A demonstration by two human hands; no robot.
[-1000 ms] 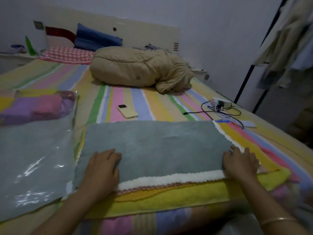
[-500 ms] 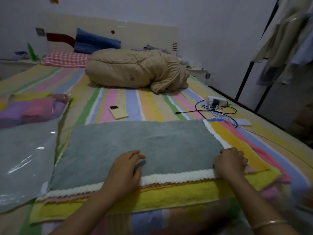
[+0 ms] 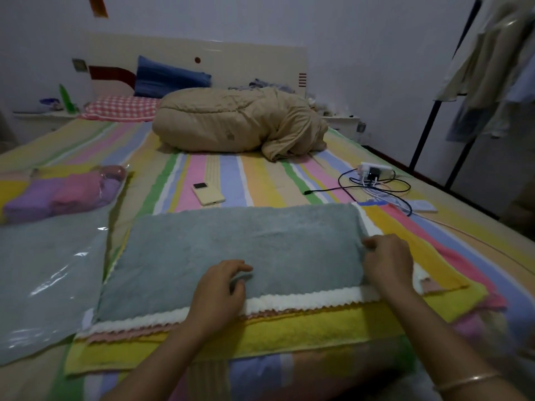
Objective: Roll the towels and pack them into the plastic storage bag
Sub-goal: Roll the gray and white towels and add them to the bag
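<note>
A grey towel [image 3: 231, 244] lies flat on top of a stack of white, pink and yellow towels [image 3: 260, 331] on the striped bed. My left hand [image 3: 220, 296] sits near the middle of the grey towel's near edge, and its fingers pinch a small fold of the cloth. My right hand [image 3: 388, 264] grips the towel's right edge with curled fingers. The clear plastic storage bag [image 3: 43, 285] lies flat to the left. Rolled purple and pink towels [image 3: 60, 195] fill its far end.
A yellow phone [image 3: 208, 193] lies just beyond the grey towel. A power strip with tangled cables [image 3: 373, 178] sits at the right. A rolled beige quilt [image 3: 237, 123] and pillows lie at the head of the bed. Clothes hang on a rack [image 3: 492, 68] at the right.
My left hand has slid from the grey towel's left end to its middle and now pinches the cloth. My right hand has stayed at the right edge and curled on it.
</note>
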